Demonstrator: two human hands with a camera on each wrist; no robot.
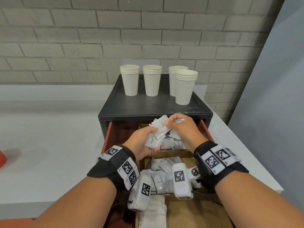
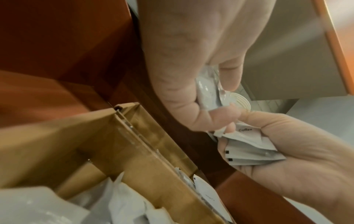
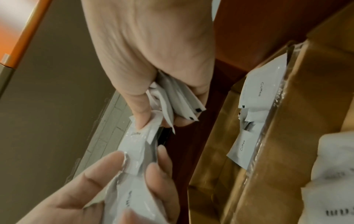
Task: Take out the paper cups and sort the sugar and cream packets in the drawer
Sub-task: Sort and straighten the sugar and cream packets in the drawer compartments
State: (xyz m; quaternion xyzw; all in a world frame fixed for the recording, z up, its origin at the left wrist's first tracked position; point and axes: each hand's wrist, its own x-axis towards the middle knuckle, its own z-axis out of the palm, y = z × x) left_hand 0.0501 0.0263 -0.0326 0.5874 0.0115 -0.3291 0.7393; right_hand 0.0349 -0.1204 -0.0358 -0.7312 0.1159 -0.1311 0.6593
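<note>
Both hands are above the open drawer (image 1: 107,137), each holding white packets marked "Coffee". My left hand (image 1: 152,136), palm up, grips a small bundle of coffee packets (image 1: 154,140). Just right of it, my right hand (image 1: 171,125) pinches more packets (image 1: 162,124), and the two bundles touch. In the right wrist view the right hand (image 3: 168,121) clasps several packets (image 3: 182,103) while the left hand's fingers (image 3: 107,163) curl round theirs. Several stacks of paper cups (image 1: 152,80) stand on the black cabinet top (image 1: 148,106).
Cardboard dividers (image 1: 172,153) split the drawer into compartments. The far one holds coffee packets (image 1: 169,143), the middle one creamer packets (image 1: 164,167), and the near one more white packets (image 1: 153,211). A white counter (image 1: 49,145) lies to the left, with a red object (image 1: 2,158) at its edge.
</note>
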